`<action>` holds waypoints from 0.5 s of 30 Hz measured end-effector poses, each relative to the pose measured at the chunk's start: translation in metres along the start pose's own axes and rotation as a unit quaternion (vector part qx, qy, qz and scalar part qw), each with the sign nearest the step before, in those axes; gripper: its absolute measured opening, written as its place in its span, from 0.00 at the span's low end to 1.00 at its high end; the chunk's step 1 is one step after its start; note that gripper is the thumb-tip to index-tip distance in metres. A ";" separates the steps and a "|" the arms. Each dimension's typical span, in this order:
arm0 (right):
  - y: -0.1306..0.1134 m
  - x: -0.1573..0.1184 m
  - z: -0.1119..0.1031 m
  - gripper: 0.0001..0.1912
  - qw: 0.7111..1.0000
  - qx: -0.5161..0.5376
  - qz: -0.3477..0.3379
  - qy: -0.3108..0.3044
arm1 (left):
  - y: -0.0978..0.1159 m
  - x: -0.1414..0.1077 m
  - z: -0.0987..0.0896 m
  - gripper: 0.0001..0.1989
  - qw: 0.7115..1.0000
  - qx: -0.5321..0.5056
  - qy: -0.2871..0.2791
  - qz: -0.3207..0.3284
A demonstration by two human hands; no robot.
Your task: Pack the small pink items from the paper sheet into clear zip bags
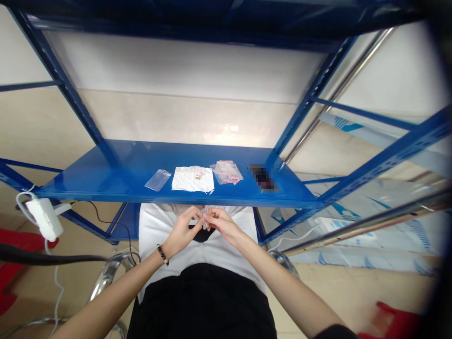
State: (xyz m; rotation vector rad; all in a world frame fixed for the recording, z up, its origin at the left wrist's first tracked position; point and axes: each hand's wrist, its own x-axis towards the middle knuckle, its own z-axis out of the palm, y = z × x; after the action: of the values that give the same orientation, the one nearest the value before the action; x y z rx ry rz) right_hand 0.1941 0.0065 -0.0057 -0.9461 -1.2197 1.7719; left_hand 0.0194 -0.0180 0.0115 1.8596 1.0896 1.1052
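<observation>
Both hands meet over my lap, just below the front edge of the blue shelf. My left hand and my right hand pinch a small clear plastic bag between their fingertips; its contents are too small to tell. Above them on the shelf lies a crumpled white cloth with a few small pinkish pieces on it. To its right sits a clear bag with small pink and red pieces. A flat clear bag lies to the left of the cloth.
A dark pixelated object lies on the shelf's right part. Blue metal posts frame both sides. A white power strip hangs at the left post with cables. Red stools stand low at both sides.
</observation>
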 end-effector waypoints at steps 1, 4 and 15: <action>0.000 0.001 -0.001 0.20 1.000 0.004 0.005 0.003 | -0.001 0.002 0.000 0.11 0.999 -0.037 -0.018 -0.019; 0.001 -0.002 0.000 0.20 1.000 0.010 0.012 0.009 | -0.004 0.004 -0.001 0.14 0.990 -0.119 -0.054 -0.060; 0.002 -0.003 0.009 0.20 0.999 -0.037 -0.024 -0.017 | -0.011 0.000 0.006 0.24 0.940 -0.273 -0.113 -0.170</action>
State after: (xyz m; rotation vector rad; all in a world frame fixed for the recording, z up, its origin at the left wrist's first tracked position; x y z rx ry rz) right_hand 0.1872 -0.0004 -0.0051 -0.9257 -1.3273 1.7213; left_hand 0.0219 -0.0149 -0.0002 1.2648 0.8238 0.8537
